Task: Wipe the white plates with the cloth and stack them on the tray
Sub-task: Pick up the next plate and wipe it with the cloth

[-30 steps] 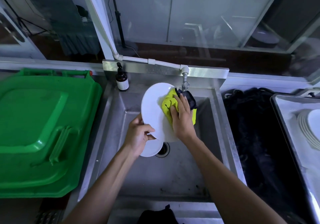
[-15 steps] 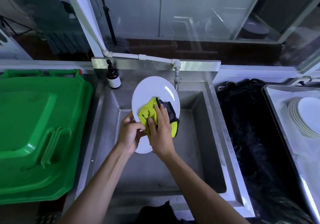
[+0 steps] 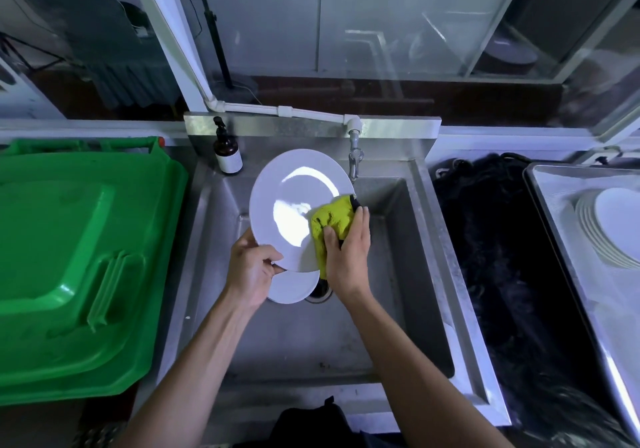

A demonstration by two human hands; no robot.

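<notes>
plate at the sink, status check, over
Left hand grips plate rim over sink. Right hand presses yellow cloth on its right edge. Tray stack waiting right; path clear.

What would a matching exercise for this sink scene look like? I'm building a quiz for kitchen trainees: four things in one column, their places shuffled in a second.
Things:
1. yellow cloth
2. brown pump bottle
3. stack of white plates
4. green bin lid

Places:
A. on the tray at the right
B. left of the sink
C. on the sink's back left corner
D. pressed against the held plate by the right hand

Pairs: 1-D, 2-C, 3-A, 4-B
</notes>
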